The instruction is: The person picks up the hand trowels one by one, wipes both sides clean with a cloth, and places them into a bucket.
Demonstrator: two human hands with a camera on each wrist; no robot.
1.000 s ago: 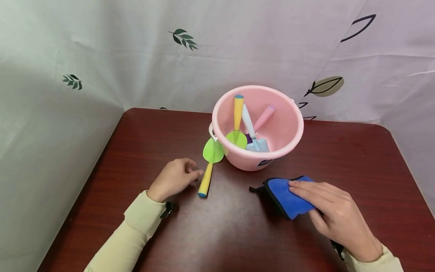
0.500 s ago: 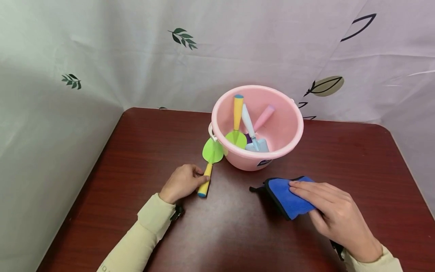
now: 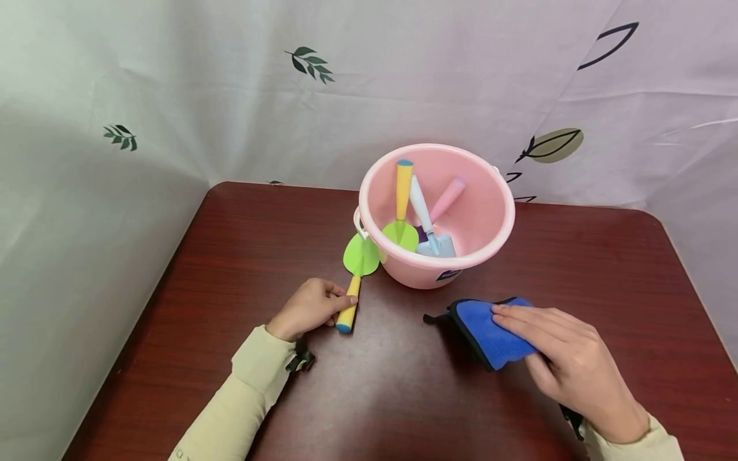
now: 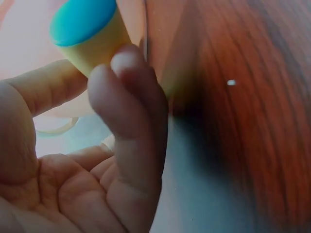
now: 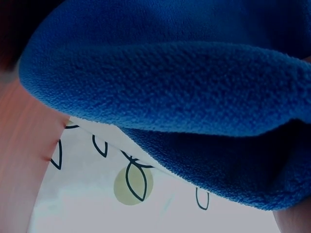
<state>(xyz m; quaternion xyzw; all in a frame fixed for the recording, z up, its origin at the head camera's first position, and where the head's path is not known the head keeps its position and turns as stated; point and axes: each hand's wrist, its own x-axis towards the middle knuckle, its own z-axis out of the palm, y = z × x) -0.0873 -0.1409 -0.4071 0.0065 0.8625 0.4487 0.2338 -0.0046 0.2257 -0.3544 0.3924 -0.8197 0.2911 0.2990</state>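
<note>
My left hand (image 3: 314,306) pinches the yellow handle of a toy trowel (image 3: 354,286), thumb on top and fingers at its side. The trowel's round green blade points away, beside the bucket's base. In the left wrist view the handle's blue end cap (image 4: 82,22) tilts toward the camera above the curled fingers. My right hand (image 3: 567,352) holds a folded blue cloth (image 3: 490,333) with black edging, fingers over it and thumb beneath. The cloth (image 5: 165,87) fills most of the right wrist view and hides the fingers there.
A pink bucket (image 3: 415,274) with a white handle hinge stands at the back middle. Inside lean a yellow-and-green trowel (image 3: 404,192), a light blue one (image 3: 423,208) and a pink-handled tool (image 3: 448,200). A leaf-patterned curtain (image 3: 230,96) closes off the brown table (image 3: 277,237) behind.
My left hand has moved right, from beside the trowel's handle to a pinch on it. The trowel lies in nearly the same place; my right hand and the cloth have hardly moved.
</note>
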